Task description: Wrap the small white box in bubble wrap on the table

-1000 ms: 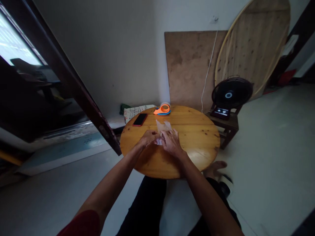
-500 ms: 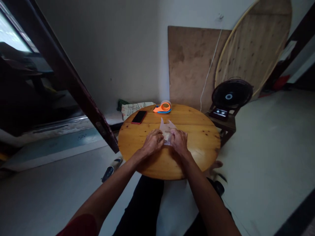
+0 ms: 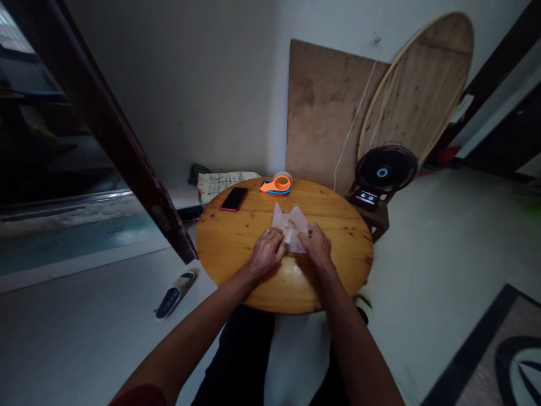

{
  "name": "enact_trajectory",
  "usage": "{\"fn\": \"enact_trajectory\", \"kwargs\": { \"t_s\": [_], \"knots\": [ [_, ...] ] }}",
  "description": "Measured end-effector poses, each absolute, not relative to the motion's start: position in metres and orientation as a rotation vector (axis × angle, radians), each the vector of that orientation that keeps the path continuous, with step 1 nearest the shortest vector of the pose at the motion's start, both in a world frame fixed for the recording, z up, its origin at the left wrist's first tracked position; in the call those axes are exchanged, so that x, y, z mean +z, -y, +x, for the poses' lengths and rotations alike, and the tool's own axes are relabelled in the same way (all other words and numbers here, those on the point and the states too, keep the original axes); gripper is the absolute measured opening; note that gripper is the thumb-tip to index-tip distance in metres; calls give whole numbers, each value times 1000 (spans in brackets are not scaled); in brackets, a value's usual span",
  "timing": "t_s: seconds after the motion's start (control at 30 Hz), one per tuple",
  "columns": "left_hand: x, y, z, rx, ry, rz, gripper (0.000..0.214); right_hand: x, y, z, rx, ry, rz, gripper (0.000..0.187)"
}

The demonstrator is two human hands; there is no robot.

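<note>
On the round wooden table [image 3: 228, 242] lies a thin, whitish, see-through sheet [image 3: 291, 217], like plastic film or a bag, crumpled around something pale that I cannot make out. My left hand [image 3: 269, 248] is closed at the sheet's left edge, its fingers curled on it. At the right edge, my right hand [image 3: 316, 243] pinches the sheet between thumb and fingers. Behind them stands an orange tape dispenser [image 3: 276, 184] with a roll of clear tape and a blue part beneath. A phone [image 3: 234, 199] with a red edge lies at the table's back left.
A black fan [image 3: 384, 172] and a small lit screen [image 3: 367, 197] are on a low wooden stool at the right. Boards [image 3: 325, 107] lean against the wall. A printed sack [image 3: 226, 183] lies behind the table, and a slipper [image 3: 175, 296] is on the floor.
The sheet is spread wider, with more of its top and right side showing. My right hand has moved slightly right, away from my left. The view has shifted a little.
</note>
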State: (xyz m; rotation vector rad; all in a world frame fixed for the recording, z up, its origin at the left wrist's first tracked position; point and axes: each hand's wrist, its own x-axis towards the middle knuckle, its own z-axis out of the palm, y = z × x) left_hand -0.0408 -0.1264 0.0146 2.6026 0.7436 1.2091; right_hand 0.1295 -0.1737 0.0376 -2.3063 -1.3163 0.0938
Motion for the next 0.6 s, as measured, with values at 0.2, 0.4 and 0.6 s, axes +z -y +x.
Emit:
{"fn": "enact_trajectory", "kwargs": {
  "t_s": [0.2,0.4,0.6],
  "knots": [
    [13,126,-41,1139,-752,2646,28,33,169,131,210,1292,-2323,51],
    [14,128,-41,1058,-793,2658,31,23,163,130,125,1271,-2043,57],
    [18,129,-42,1036,-775,2693,32,26,153,119,449,1113,-1640,67]
  ]
}}
